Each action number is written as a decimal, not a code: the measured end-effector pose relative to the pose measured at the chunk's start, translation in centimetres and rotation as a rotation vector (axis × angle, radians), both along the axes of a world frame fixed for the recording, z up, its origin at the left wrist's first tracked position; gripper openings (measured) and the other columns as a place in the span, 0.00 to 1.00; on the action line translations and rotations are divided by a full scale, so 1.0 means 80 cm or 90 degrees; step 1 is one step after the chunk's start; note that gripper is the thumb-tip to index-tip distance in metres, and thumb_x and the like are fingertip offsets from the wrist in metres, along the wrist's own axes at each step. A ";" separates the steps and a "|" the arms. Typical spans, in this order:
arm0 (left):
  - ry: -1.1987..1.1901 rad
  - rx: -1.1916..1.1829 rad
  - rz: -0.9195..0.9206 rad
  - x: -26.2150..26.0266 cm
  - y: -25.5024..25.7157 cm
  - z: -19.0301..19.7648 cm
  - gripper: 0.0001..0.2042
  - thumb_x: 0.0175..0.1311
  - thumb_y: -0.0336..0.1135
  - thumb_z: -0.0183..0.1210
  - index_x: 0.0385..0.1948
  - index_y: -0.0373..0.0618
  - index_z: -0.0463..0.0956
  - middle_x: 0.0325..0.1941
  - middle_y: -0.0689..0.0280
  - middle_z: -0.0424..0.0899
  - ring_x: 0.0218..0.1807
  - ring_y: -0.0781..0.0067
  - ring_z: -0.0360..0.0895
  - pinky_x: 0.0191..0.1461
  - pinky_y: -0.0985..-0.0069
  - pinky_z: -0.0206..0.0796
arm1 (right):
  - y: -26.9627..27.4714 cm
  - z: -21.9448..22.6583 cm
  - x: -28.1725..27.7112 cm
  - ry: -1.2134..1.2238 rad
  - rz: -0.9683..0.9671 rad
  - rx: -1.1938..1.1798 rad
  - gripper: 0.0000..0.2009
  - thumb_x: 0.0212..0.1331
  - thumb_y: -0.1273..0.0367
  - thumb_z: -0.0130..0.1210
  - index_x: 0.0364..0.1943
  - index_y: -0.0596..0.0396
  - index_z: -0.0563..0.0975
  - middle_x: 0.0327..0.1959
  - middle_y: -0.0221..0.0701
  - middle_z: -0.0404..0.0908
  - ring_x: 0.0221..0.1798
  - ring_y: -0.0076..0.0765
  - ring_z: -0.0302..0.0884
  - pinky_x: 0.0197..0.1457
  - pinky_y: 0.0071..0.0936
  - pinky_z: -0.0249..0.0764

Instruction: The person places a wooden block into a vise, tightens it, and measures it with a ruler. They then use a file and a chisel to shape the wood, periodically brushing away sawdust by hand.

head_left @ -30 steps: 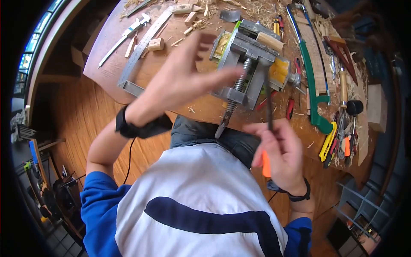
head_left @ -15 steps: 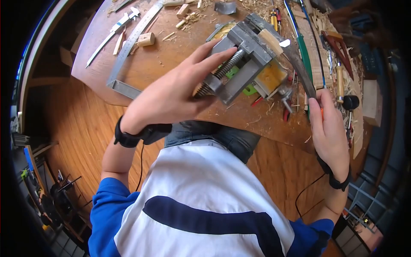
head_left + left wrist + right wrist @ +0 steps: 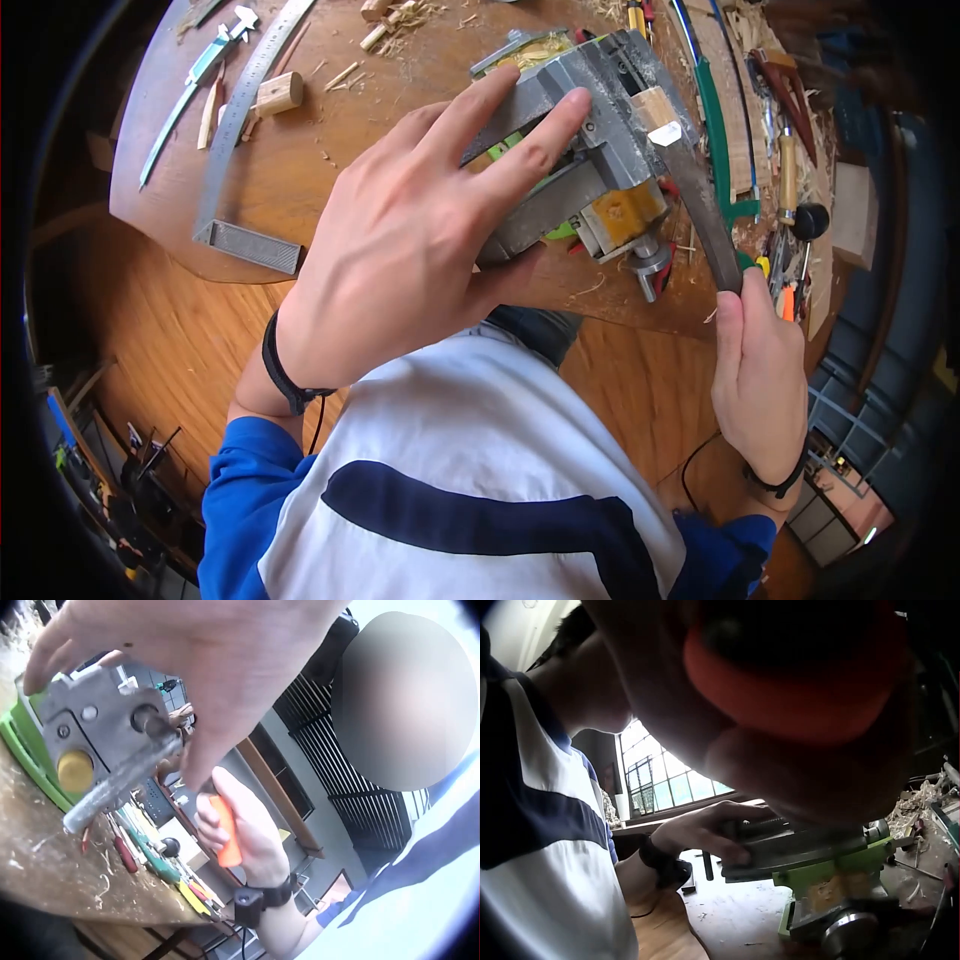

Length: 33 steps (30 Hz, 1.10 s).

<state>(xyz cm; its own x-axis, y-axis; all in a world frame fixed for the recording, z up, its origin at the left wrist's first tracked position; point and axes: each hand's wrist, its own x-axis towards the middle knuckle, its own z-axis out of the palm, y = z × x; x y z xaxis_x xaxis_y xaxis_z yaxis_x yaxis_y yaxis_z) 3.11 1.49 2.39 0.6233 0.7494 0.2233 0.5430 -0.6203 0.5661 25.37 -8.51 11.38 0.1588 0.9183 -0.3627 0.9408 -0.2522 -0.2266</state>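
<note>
A grey metal vise on a wooden workbench has a piece of wood between its jaws. My left hand lies over the vise's near end, fingers spread and resting on the metal. My right hand grips the orange handle of a flat grey metal tool, seen best in the left wrist view. The tool's far end meets or overlaps the wood's near end; whether they touch I cannot tell. In the left wrist view the vise's handle bar hangs below its screw.
A caliper, a metal square and a short wooden cylinder lie on the bench's left. On the right are a green saw, a red triangle, a wooden-handled tool and shavings.
My left hand has come down onto the vise, which has turned somewhat. My right hand has moved right, bringing the tool's far end to the wood.
</note>
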 end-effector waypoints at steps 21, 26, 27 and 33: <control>0.076 -0.037 -0.011 -0.002 0.006 0.011 0.47 0.32 0.28 0.70 0.68 0.61 0.68 0.56 0.52 0.76 0.49 0.48 0.79 0.50 0.59 0.75 | -0.012 -0.021 -0.005 0.013 -0.034 0.004 0.07 0.69 0.71 0.50 0.38 0.60 0.65 0.21 0.51 0.72 0.26 0.66 0.74 0.25 0.52 0.65; 0.061 -0.002 -0.012 -0.001 0.004 0.005 0.48 0.32 0.28 0.70 0.68 0.62 0.68 0.55 0.52 0.76 0.47 0.48 0.80 0.49 0.59 0.75 | -0.013 -0.018 -0.005 0.013 -0.046 -0.012 0.07 0.69 0.71 0.50 0.38 0.60 0.65 0.22 0.51 0.72 0.27 0.66 0.74 0.26 0.52 0.65; 0.053 0.003 -0.017 -0.001 0.006 0.004 0.47 0.32 0.28 0.70 0.68 0.62 0.68 0.55 0.52 0.76 0.47 0.48 0.80 0.49 0.59 0.75 | -0.021 -0.019 -0.002 0.010 -0.044 -0.003 0.07 0.69 0.71 0.50 0.38 0.60 0.65 0.21 0.51 0.72 0.27 0.66 0.74 0.25 0.52 0.65; 0.058 -0.002 -0.011 -0.002 0.006 0.004 0.47 0.34 0.28 0.70 0.68 0.63 0.68 0.55 0.52 0.76 0.45 0.47 0.80 0.47 0.59 0.76 | -0.009 -0.023 -0.010 0.008 -0.029 0.020 0.07 0.69 0.71 0.49 0.38 0.60 0.65 0.22 0.51 0.71 0.27 0.66 0.73 0.26 0.52 0.64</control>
<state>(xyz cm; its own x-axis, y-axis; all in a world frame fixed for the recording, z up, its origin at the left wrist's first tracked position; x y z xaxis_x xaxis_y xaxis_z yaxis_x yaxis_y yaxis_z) 2.98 1.97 2.71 0.6539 0.7387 0.1631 0.5811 -0.6285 0.5170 24.56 -9.27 9.51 0.1960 0.9210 -0.3366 0.9253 -0.2873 -0.2474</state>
